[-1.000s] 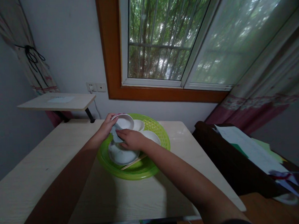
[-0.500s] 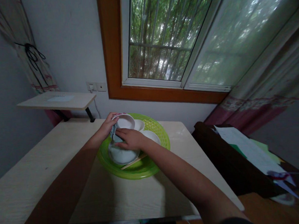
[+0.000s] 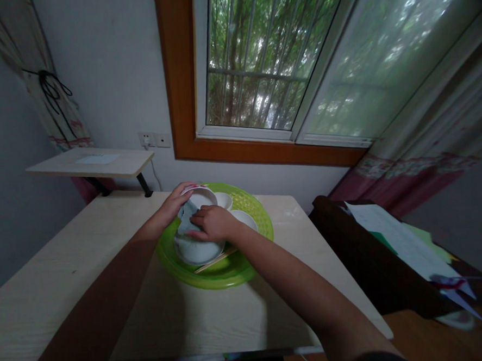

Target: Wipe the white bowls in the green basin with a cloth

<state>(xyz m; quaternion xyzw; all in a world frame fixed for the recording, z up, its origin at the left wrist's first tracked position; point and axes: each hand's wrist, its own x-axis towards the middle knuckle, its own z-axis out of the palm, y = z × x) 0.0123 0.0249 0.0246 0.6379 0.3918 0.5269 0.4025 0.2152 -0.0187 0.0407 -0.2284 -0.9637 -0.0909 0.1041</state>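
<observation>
Pale table (image 3: 225, 323) by the window (image 3: 258, 54), green tray (image 3: 226, 281) on it with white dishes (image 3: 198, 254) and chopsticks (image 3: 213, 260) inside. Left hand (image 3: 177, 201) is gripping a bowl (image 3: 203, 195) toward the tray's back, right hand (image 3: 215, 224) holding a cloth (image 3: 187, 216) against it.

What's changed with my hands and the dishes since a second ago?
Your right hand has shifted slightly rightward, uncovering more of the grey cloth. I see nothing newly grasped or released: your left hand still grips the tilted bowl. The chopsticks and green basket look unmoved.
</observation>
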